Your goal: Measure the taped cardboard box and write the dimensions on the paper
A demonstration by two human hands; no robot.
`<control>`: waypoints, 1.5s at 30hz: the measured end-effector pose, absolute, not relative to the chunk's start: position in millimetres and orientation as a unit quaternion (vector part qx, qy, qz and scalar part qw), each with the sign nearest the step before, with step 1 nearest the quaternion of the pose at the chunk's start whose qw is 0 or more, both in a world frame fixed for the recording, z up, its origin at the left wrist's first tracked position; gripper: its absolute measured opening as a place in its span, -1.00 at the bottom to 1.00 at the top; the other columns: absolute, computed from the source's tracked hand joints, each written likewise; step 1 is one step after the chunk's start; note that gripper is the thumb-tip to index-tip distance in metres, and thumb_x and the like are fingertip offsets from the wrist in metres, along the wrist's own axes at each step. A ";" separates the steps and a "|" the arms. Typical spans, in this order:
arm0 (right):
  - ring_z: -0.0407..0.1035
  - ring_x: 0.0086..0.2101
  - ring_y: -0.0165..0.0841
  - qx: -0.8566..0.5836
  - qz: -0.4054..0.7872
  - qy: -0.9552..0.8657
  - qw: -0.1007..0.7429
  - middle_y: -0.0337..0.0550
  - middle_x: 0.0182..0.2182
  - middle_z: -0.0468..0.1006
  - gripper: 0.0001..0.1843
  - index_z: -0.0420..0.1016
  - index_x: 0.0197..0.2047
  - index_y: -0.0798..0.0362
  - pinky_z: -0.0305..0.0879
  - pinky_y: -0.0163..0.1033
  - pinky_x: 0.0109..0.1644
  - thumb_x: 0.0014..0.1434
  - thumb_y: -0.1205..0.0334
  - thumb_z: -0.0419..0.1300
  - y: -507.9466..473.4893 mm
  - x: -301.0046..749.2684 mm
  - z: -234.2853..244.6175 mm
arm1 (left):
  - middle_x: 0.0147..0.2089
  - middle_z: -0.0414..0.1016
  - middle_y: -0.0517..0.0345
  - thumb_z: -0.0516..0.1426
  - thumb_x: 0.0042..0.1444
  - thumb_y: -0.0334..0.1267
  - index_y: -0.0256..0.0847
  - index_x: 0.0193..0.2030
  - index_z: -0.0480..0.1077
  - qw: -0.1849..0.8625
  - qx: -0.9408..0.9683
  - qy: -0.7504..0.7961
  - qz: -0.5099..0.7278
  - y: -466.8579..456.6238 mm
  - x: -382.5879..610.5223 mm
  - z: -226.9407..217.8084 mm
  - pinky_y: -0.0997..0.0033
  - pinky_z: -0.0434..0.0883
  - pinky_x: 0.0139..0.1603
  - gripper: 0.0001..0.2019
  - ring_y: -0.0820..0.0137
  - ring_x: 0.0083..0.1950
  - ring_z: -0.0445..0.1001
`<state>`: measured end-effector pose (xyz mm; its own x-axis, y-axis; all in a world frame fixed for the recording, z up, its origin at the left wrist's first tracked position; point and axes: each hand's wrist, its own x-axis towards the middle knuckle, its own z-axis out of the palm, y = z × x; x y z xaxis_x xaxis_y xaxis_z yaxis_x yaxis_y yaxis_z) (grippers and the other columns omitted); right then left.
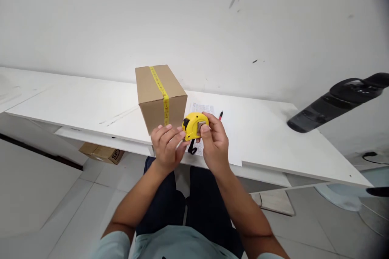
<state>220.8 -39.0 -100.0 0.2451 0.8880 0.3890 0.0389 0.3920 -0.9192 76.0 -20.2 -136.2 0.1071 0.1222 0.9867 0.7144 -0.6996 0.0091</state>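
Observation:
My right hand (214,142) is closed round a yellow tape measure (193,125), held just above the near edge of the white table (264,137). A black strap hangs from the tape measure's underside. My left hand (166,143) has its fingers curled against the tape measure's left end, pinching at it. Just behind my hands stands a brown cardboard box (159,97) with a yellow strip of tape running over its top and down its front. A printed sheet of paper (203,109) and a red-tipped pen (221,115) lie on the table to the box's right.
A white wall rises directly behind the table. A dark, fan-like object (337,103) juts in from the right. Another cardboard box (101,153) lies on the tiled floor under the table at left. My dark-trousered legs are below.

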 end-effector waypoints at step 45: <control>0.62 -0.31 -0.35 -0.425 0.256 -0.307 0.812 -0.19 -0.21 0.66 -0.43 0.64 -0.10 0.01 0.60 -0.32 -0.33 -0.08 -0.15 0.56 -43.5 335.5 -105.1 | 0.08 0.55 0.01 0.19 0.16 -0.41 -0.02 0.20 0.27 0.217 -0.733 -0.333 -0.552 -19.7 17.1 -81.1 -0.10 0.39 0.34 -0.52 0.17 0.23 0.50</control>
<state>335.5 -43.5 -105.1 0.6802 0.6765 0.2822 -0.1541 0.5083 -0.8473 17.1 -19.7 -81.1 0.1682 0.2483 0.9540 0.7279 -0.6838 0.0497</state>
